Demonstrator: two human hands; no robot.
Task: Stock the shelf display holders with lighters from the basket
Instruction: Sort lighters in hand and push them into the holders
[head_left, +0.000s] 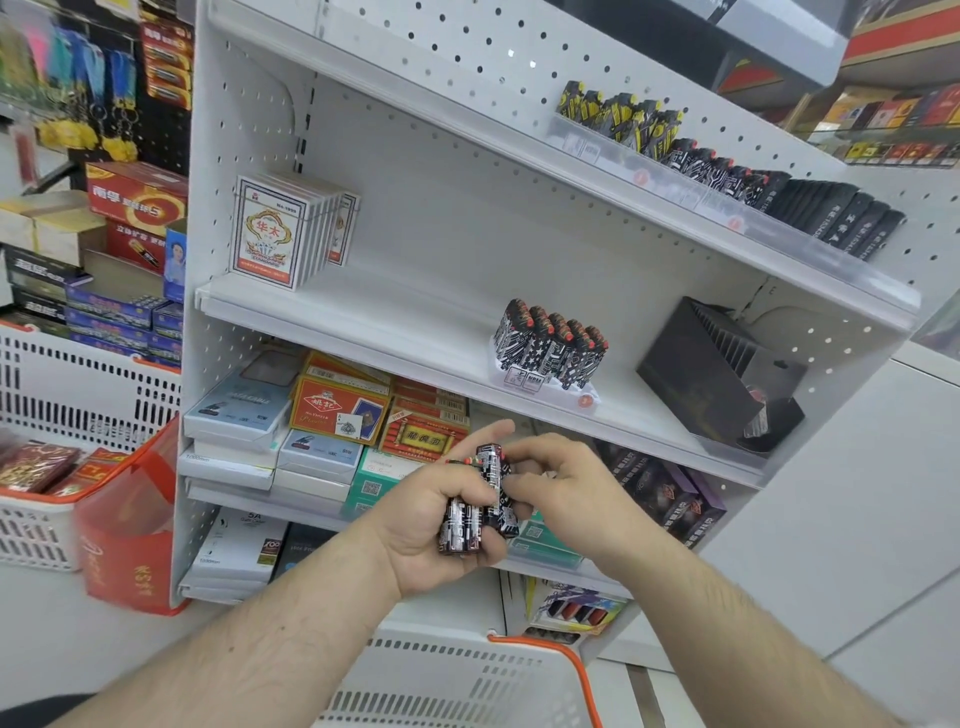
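Standing before the hands was a white pegboard shelf unit; its middle shelf carried a stack of playing-card boxes at the left, a clear holder of black-and-white lighters near the centre, and a black ribbed display holder at the right; the upper shelf held a long row of patterned and black lighters behind a clear front strip; the lower shelves were packed with card boxes and cable boxes; a white basket with an orange handle sat below the forearms, and another white basket stood at the left beside a red bag; nothing stood between the hands and the middle shelf.

The lighters in hand were black with white geometric printing, metal tops and small red buttons; they made a tight upright bundle of at least 3; the exact count could not be told.

The left hand gripped the bundle from the left and below, its fingers curled around the lower bodies and its thumb raised beside the tops; the right hand pinched the upper part of the rightmost lighter with curled fingertips; the bundle lay between both hands, in front of the lower shelves and below the clear holder.
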